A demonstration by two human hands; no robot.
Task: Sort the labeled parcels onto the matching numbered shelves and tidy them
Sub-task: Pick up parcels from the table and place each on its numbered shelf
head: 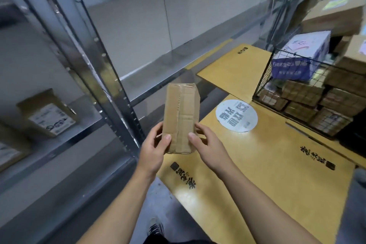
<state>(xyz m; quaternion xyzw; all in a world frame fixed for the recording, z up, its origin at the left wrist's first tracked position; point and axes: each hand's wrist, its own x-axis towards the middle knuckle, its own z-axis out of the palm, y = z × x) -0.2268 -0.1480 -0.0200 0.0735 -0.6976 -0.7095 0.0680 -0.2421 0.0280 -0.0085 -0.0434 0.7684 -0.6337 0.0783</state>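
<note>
Cardboard parcel [181,117] held in both hands, in the air between the shelving [118,89] and the worktop [277,164].
The left hand [155,144] and right hand [206,144] grip its near end, fingers curled round the sides. Its long axis points away from the person. The shelving lies to the left, so the left hand is nearer. Only a taped seam faces up; no label shows. A round sticker [236,116] bears a QR code and Chinese characters; no shelf numbers are legible.
</note>
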